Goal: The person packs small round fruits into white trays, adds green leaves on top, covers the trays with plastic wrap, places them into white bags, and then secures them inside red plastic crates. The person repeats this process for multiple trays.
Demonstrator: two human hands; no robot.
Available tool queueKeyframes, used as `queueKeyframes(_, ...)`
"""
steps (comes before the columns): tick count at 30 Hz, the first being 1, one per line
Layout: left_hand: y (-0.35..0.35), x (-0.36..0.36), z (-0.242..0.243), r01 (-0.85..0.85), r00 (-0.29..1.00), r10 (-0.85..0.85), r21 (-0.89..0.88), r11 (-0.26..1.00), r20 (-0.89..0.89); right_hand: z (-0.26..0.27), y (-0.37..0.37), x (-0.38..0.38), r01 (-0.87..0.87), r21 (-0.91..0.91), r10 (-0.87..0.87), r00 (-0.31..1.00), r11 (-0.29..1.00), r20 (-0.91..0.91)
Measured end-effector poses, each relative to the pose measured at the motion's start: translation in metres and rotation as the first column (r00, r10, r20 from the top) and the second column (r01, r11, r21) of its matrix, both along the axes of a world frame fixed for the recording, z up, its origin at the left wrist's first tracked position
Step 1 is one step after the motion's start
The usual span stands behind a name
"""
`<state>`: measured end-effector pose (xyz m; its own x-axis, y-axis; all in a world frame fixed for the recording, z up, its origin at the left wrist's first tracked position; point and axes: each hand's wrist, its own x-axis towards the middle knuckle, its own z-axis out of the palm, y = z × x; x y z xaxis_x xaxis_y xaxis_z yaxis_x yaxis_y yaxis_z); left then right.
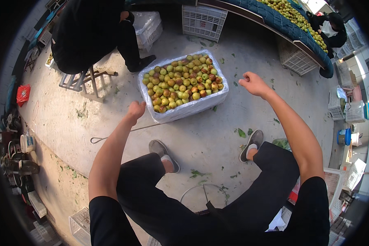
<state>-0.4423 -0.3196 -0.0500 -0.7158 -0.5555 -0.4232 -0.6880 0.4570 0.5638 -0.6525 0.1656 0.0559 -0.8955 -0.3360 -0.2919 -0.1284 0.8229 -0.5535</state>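
Observation:
A crate lined with clear plastic film [187, 110] stands on the concrete floor in front of me. It is heaped with round jujube-like fruit [181, 81], green-yellow with reddish-brown patches. My left hand [137, 110] is at the crate's near left corner with fingers bent; whether it touches the film is unclear. Off the crate's right side, my right hand [254, 84] hangs in the air, fingers curled and nothing visible in them. A thin metal rod with a looped end [110, 137] lies on the floor, running under my left forearm to the crate's near side.
A person in black [89, 33] sits on a folding stool [93, 83] beyond the crate's left. Another person [333, 30] is beside a fruit-covered table with a blue quilted edge [283, 30]. Plastic crates [203, 23] stand beneath it. Leaves [241, 132] litter the floor.

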Motion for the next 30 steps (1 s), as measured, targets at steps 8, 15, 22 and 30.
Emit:
queueKeyframes(8, 0.027, -0.031, -0.084, -0.252, 0.953, 0.235, -0.068, 0.965, -0.193, -0.221, -0.047, -0.073, -0.010, -0.066, 0.008, 1.000, 0.998, -0.026)
queueKeyframes(15, 0.029, -0.035, -0.070, -0.252, 0.963, 0.241, -0.081, 0.964, -0.123, -0.213, -0.033, -0.041, 0.079, -0.154, -0.078, 0.997, 0.985, 0.011)
queueKeyframes(22, 0.017, -0.041, -0.048, -0.155, 0.978, 0.163, -0.070, 0.985, 0.129, -0.177, -0.019, -0.006, 0.260, -0.152, -0.236, 0.959, 0.954, 0.158)
queueKeyframes(30, -0.038, -0.087, 0.002, 0.139, 0.955, -0.138, 0.014, 0.990, 0.262, -0.086, -0.045, 0.056, 0.407, 0.229, -0.460, 0.842, 0.884, 0.283)
